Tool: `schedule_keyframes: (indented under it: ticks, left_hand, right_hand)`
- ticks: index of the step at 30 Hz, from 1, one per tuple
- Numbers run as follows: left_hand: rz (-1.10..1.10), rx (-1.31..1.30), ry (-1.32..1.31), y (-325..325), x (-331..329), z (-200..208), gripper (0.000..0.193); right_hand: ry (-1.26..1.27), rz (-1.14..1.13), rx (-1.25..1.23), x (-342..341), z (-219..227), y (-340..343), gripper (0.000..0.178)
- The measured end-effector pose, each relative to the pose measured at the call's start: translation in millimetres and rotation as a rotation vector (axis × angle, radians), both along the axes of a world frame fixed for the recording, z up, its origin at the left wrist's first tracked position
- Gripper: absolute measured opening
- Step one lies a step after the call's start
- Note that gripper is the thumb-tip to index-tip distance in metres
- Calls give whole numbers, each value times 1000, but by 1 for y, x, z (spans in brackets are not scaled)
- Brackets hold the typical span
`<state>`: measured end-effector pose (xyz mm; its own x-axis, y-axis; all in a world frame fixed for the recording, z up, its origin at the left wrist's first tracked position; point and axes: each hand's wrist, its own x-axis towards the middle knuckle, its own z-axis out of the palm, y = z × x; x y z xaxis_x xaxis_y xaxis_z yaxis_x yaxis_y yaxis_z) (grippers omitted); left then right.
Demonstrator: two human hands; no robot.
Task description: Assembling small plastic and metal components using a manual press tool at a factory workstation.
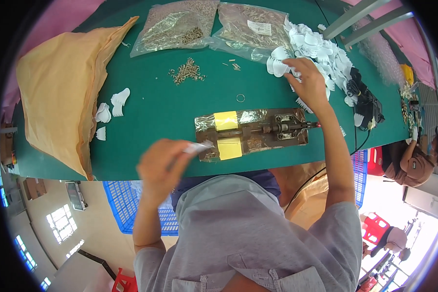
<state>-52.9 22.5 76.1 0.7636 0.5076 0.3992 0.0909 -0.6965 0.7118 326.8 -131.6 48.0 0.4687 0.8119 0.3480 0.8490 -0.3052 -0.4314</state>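
I'm pinching a white piece [195, 147] in my left hand [161, 168] while my right hand [309, 82], fingers spread, is digging in the pile [316, 48], risking scattering pieces

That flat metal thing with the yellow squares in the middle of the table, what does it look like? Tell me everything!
The metal plate lies flat on the green table, near its front edge. It looks brownish and shiny, as if wrapped in clear tape. Two yellow squares sit on its left half, one above the other. A grey metal clamp-like part with a rod is fixed on its right half. The left hand holds a small white piece just at its left end; whether that piece touches the plate cannot be told.
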Motion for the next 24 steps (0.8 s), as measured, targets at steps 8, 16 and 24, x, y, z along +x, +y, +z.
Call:
schedule_keyframes:
  ticks: [8,16,24]
  left_hand:
    - [-113,340,125,-24,53,-27,19]
    - [-5,424,81,-32,51,-42,29]
    - [127,84,-33,-34,56,-53,61]
  right_hand:
    - [-241,464,-245,23,6,27,22]
    - [616,272,-118,-50,45,35,21]
    - [949,252,-212,-124,25,39,13]
